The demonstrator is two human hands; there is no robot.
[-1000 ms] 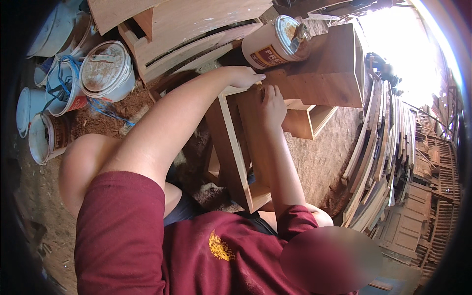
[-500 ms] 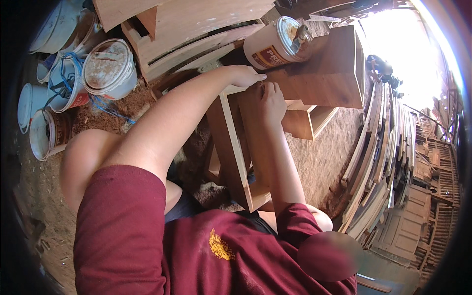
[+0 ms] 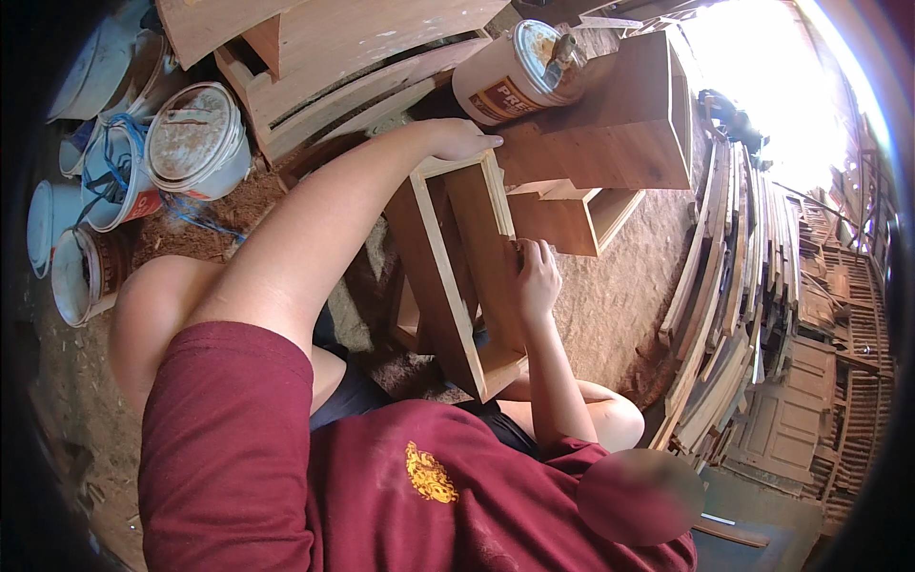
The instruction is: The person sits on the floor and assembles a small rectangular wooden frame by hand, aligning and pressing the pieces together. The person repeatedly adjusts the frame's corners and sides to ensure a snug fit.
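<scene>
A pale open wooden frame (image 3: 448, 286) stands on end between my knees. My left hand (image 3: 464, 139) reaches over it and grips its top end. My right hand (image 3: 537, 278) lies against the outer face of the frame's right side board, about halfway down, with its fingers curled onto the board's edge. A small dark spot shows at the fingertips; I cannot tell whether the hand holds something. My red sleeve and shirt (image 3: 286, 458) fill the lower part of the view.
A brown wooden box (image 3: 620, 133) stands behind the frame with a tin can (image 3: 510, 76) on it. A smaller open box (image 3: 577, 217) lies beside it. White buckets (image 3: 195, 138) crowd the left. Stacked planks (image 3: 734, 286) line the right, and boards (image 3: 334, 48) lean at the back.
My right hand has slid down the frame's right board from near the top to about its middle. My left hand stays on the top end.
</scene>
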